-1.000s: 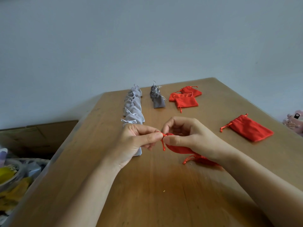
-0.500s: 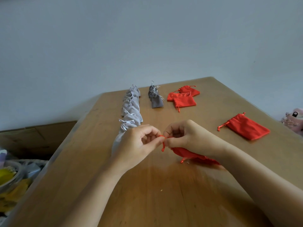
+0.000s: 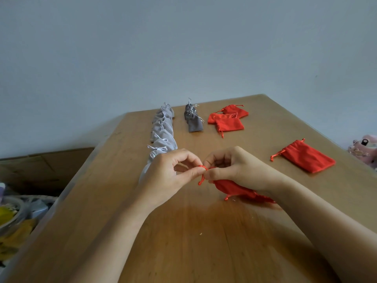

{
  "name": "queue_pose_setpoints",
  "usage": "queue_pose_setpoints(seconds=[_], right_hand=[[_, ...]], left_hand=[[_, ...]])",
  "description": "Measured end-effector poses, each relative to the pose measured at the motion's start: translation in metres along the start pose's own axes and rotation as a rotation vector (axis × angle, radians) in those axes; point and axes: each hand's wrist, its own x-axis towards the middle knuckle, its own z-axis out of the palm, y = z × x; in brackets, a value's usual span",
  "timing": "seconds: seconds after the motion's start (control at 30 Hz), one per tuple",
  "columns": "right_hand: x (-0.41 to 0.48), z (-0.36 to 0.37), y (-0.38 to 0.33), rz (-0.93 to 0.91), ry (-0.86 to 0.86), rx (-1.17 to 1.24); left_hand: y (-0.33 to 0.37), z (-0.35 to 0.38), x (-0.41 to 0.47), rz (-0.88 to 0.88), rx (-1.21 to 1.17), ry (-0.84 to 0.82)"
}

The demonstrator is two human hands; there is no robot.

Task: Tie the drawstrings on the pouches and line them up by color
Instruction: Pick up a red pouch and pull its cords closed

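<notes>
Off the desk's (image 3: 183, 242) left edge, toward 9 o'clock from the hands, stands a cardboard box (image 3: 47, 166). Below it, near 8 o'clock, is a blurred heap of clutter (image 3: 14, 219).

On the desk, a row of light grey pouches (image 3: 163, 129) with tied bows runs from 11 o'clock toward the near side. The left hand (image 3: 167, 176) hides the row's nearest end. Just right of the row's far end, at 12 o'clock, dark grey pouches (image 3: 192, 122) overlap in a short line. Toward 1 o'clock, a red cluster (image 3: 229, 124) of three pouches lies overlapped.

The left hand's grip is narrow, thumb and forefinger pinching the red drawstring (image 3: 201, 176). The cord loops over the fingertips and its tail hangs toward 6 o'clock. Touching it from the right, the right hand's (image 3: 238, 170) grip is also narrow and pinches the held pouch (image 3: 232, 187) at its mouth. The pouch trails from that grip toward 4 o'clock, lying on the desk under the right palm and wrist. A second cord end pokes out at its near edge.

Well apart at 2 o'clock, a lone pouch (image 3: 308, 156), red, lies flat with its cords pointing left. Past the desk's right edge, at 3 o'clock, sits a pink toy (image 3: 365, 149), partly cut off.
</notes>
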Motion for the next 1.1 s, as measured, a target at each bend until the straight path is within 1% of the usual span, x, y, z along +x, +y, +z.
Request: queue_pose_setpoints(seconds=[0.17, 0.27, 0.4, 0.57, 0.67, 0.73, 0.8, 0.97, 1.1], right_hand=[[0.000, -0.003, 0.001, 0.031, -0.057, 0.100], [0.000, -0.005, 0.000, 0.040, -0.091, 0.143], [-0.002, -0.005, -0.001, 0.061, -0.105, 0.134], [-0.001, -0.007, -0.001, 0.121, -0.123, 0.107], [-0.002, -0.007, -0.002, 0.164, -0.123, 0.192], [-0.002, -0.007, -0.001, 0.189, -0.104, 0.258], [-0.001, -0.007, 0.001, 0.197, -0.120, 0.329], [0.000, -0.009, 0.005, 0.166, -0.217, 0.460], [-0.001, -0.010, 0.008, 0.016, -0.135, 0.427]], left_hand=[[0.005, 0.000, -0.002, -0.042, -0.158, -0.008], [0.007, 0.000, -0.002, -0.022, -0.194, -0.018], [0.008, 0.000, -0.003, -0.023, -0.189, -0.030], [0.009, -0.001, -0.004, -0.014, -0.109, -0.033], [0.009, 0.002, -0.005, -0.015, -0.056, -0.019], [0.011, 0.004, -0.007, -0.019, -0.052, -0.035], [0.011, 0.006, -0.008, 0.002, -0.070, -0.066], [0.009, 0.008, -0.007, 0.098, -0.057, -0.064], [0.014, 0.006, -0.006, 0.129, -0.141, -0.055]])
